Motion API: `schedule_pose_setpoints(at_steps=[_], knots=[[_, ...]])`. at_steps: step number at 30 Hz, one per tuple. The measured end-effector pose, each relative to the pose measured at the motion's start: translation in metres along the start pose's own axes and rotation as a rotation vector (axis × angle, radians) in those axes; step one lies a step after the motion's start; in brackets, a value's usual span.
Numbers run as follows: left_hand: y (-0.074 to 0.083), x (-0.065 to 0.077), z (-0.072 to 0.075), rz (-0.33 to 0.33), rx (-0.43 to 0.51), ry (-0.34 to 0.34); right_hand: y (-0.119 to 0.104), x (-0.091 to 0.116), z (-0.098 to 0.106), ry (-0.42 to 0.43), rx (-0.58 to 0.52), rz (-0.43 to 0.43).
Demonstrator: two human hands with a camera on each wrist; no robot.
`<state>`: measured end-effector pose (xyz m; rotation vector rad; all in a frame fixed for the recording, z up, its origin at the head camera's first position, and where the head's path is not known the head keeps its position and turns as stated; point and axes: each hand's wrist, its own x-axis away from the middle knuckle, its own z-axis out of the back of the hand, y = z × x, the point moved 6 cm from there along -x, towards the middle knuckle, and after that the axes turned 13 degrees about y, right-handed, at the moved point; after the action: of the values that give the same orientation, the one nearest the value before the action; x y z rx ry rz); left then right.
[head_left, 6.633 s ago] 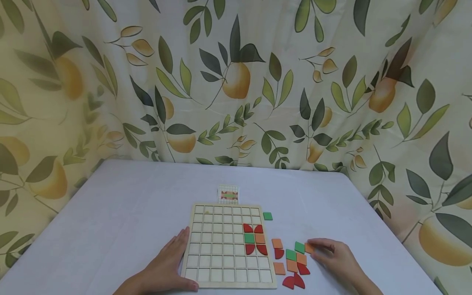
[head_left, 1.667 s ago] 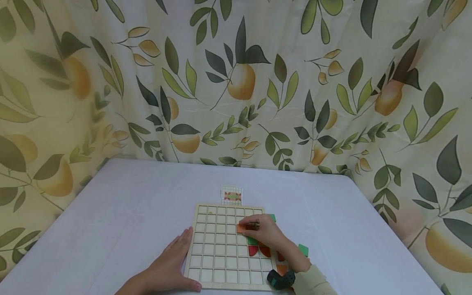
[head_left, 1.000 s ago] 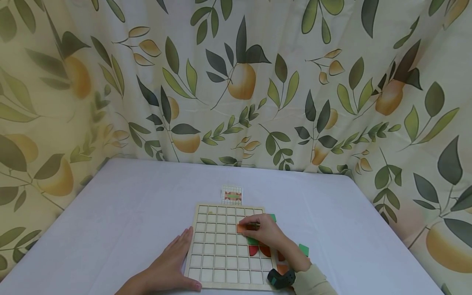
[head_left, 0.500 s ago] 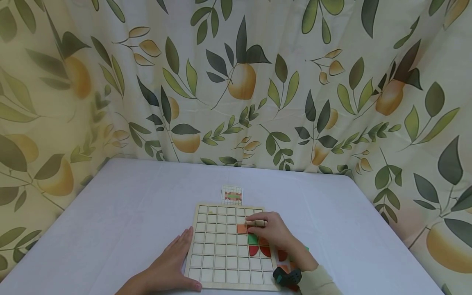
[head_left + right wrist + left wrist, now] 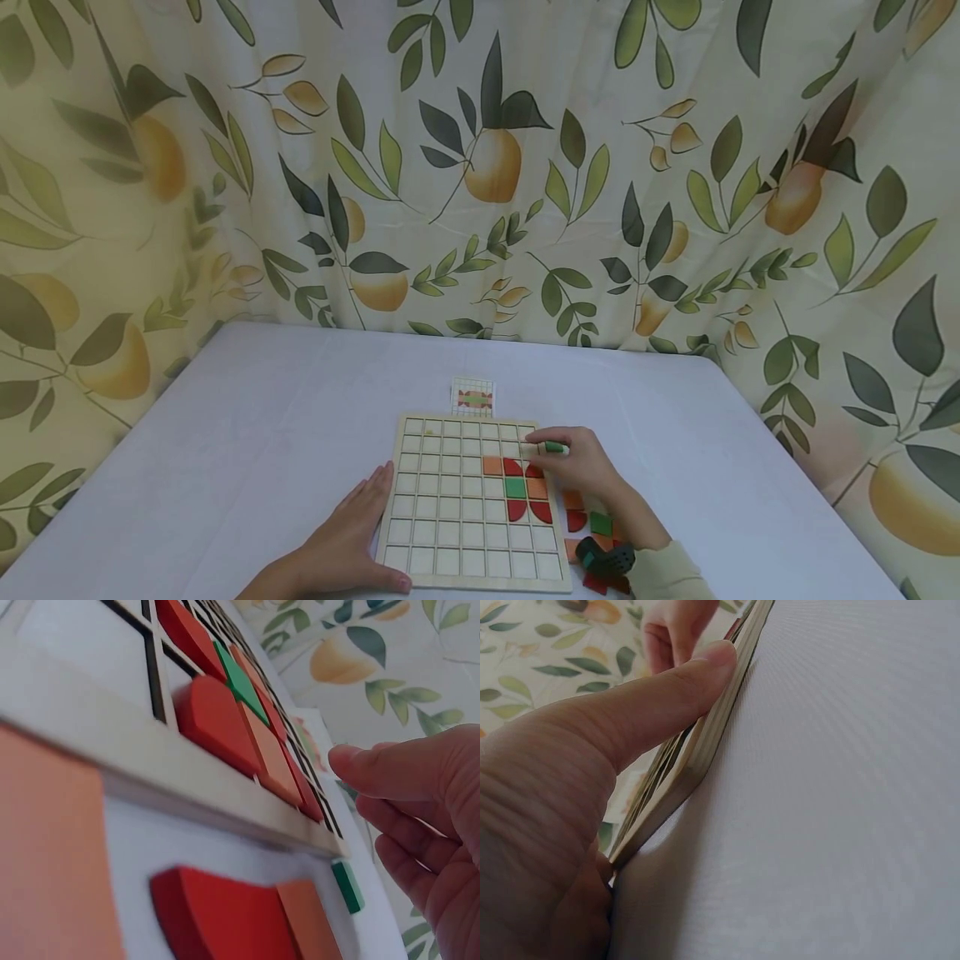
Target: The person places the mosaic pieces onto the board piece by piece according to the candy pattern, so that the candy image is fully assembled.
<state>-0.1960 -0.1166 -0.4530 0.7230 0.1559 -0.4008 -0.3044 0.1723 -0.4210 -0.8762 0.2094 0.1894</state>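
Observation:
A wooden grid board [image 5: 471, 582] lies on the table. My left hand [image 5: 337, 533] rests along its left side, fingers straight; in the left wrist view the thumb [image 5: 660, 701] lies over the board's front edge. Inside the grid's right side sit red quarter-round tiles, a green tile [image 5: 515, 487], an orange tile [image 5: 536, 488] and, further left, another orange tile [image 5: 492, 466]. My right hand [image 5: 583, 460] hovers by the upper right edge, thumb and fingers apart, nothing between them. Beyond the board, a loose green tile [image 5: 348, 886] lies on the cloth near its fingers.
A small pattern card [image 5: 472, 386] stands behind the board's far edge. Several loose red, orange and green tiles [image 5: 602, 523] lie right of the board, partly hidden under the right forearm and its black wrist strap [image 5: 604, 558]. A leaf-and-fruit curtain [image 5: 480, 167] hangs behind the table.
My right hand brought an orange tile from the loose pile, set it in the grid left of the upper red tile, let go and moved right. My left hand stays at the board.

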Motion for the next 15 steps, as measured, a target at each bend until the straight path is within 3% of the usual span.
schedule_pose_setpoints(at_steps=[15], knots=[[0.002,0.0,0.001,-0.015,0.001,0.01,0.025,-0.006,0.018,0.051,0.05,-0.061]])
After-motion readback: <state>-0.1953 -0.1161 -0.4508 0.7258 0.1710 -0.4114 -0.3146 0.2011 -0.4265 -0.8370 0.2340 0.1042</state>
